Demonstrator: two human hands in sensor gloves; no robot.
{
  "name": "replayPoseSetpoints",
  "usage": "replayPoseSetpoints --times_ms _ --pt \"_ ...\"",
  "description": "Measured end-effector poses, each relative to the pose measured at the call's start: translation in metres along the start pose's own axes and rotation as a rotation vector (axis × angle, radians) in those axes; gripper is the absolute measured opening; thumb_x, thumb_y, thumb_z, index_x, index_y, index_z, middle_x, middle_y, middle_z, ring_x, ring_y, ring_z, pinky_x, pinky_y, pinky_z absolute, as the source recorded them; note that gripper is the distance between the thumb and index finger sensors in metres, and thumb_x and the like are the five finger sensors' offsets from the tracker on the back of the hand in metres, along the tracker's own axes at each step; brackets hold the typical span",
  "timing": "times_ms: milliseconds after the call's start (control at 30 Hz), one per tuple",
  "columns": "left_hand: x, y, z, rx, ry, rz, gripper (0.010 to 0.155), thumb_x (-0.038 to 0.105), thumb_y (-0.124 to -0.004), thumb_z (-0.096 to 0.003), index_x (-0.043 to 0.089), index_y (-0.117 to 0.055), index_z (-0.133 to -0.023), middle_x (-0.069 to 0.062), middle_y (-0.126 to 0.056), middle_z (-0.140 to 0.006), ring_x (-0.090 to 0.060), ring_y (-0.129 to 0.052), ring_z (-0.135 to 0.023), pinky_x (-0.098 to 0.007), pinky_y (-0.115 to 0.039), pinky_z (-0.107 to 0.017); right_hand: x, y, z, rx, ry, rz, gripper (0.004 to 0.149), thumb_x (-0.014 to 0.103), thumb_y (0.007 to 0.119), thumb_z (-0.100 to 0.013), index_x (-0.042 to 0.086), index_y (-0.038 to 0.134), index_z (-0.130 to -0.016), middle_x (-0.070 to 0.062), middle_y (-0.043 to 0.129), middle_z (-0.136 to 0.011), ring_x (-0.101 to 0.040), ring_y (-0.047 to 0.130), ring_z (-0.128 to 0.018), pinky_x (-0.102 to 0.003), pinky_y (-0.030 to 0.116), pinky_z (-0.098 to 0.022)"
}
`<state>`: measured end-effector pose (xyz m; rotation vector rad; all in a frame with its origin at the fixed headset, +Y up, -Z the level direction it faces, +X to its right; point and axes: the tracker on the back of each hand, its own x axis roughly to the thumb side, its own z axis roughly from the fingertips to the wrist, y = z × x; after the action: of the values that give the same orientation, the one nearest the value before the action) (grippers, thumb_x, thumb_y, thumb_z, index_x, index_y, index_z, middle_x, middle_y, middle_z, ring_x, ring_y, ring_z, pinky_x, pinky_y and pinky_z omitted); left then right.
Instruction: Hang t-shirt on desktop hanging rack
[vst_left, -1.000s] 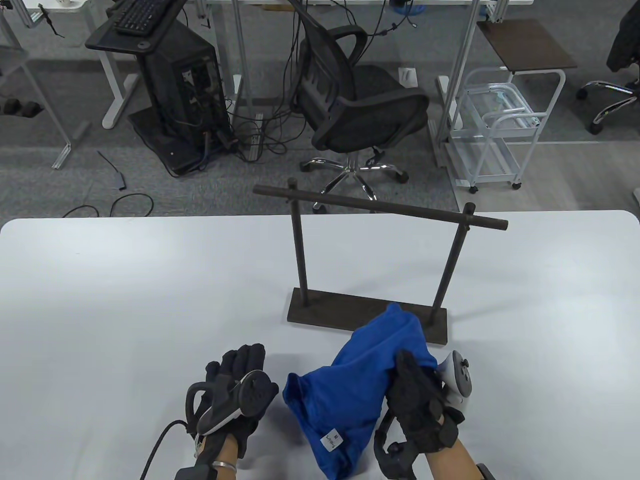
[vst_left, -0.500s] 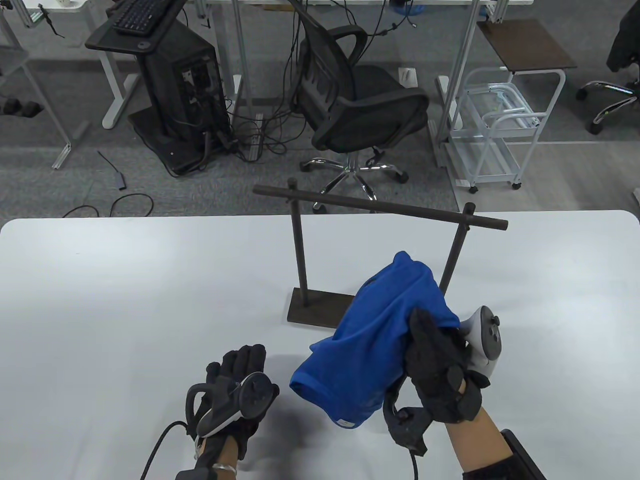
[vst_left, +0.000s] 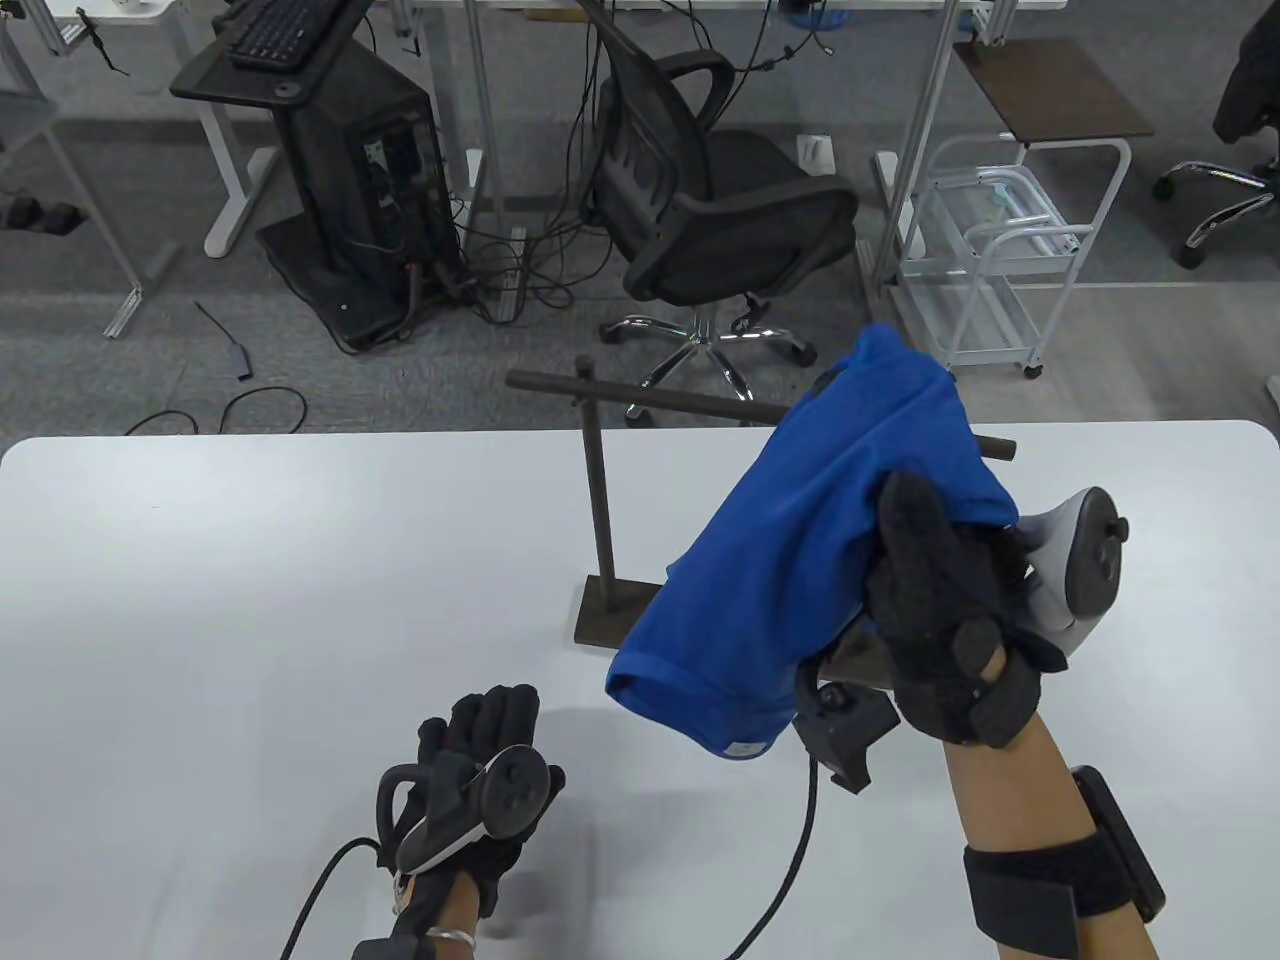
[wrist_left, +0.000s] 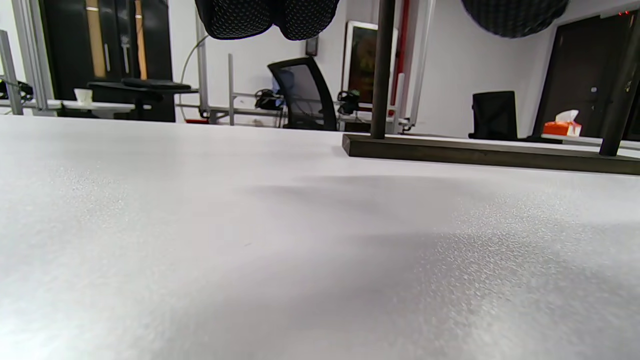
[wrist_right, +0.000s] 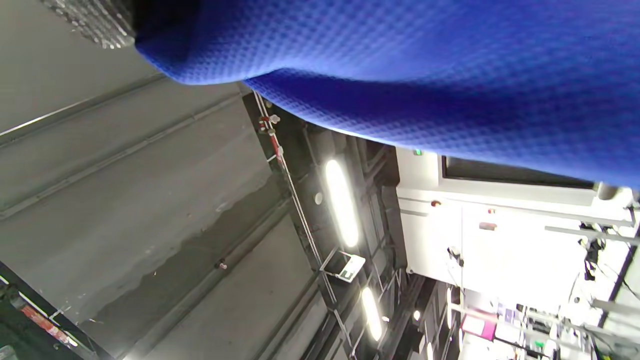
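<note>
Above the rack, my right hand grips the blue t-shirt; my left hand rests flat on the table, fingers loose.

Waffle-knit cloth t-shirt; matt table
</note>
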<state>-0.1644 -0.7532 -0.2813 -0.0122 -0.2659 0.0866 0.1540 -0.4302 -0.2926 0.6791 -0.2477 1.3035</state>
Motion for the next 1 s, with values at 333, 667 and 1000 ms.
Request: replayPoseSetpoints --times_ms 333,667,1000 --pt "-0.002 0.006 0.002 0.024 -0.008 0.023 0.085 0.056 -0.063 -0.0436 0.009 -0.029 -0.106 -0.023 -0.044 -0.108 -0.054 -0.053 -0.098 -0.075 -0.046 -0.065 0.059 0.006 -0.063 -0.183 -0.101 0.034 0.076 0.052 0.077 -0.047 0.023 0.039 -0.107 -0.010 0.012 -0.113 -0.042 0.059 -0.080 -0.066 0.038 -0.069" --pt "0.003 0.010 0.001 0.043 -0.031 0.042 0.085 0.056 -0.063 -0.0435 0.009 -0.028 -0.106 -0.023 -0.043 -0.109 -0.054 -0.051 -0.098 -0.075 -0.045 -0.065 0.045 0.028 -0.109 -0.160 -0.028 0.171 0.075 0.049 0.079 -0.047 0.026 0.040 -0.107 -0.004 0.010 -0.114 -0.043 0.042 -0.094 -0.067 0.026 -0.072" --pt "0.009 0.000 -0.010 -0.024 -0.072 -0.089 0.085 0.056 -0.062 -0.0437 0.010 -0.028 -0.106 -0.023 -0.043 -0.109 -0.053 -0.052 -0.099 -0.075 -0.045 -0.065 -0.010 0.029 -0.131 -0.032 0.129 0.540 0.070 0.040 0.081 -0.048 0.030 0.044 -0.106 -0.001 0.020 -0.116 -0.044 0.052 -0.091 -0.070 0.025 -0.071"
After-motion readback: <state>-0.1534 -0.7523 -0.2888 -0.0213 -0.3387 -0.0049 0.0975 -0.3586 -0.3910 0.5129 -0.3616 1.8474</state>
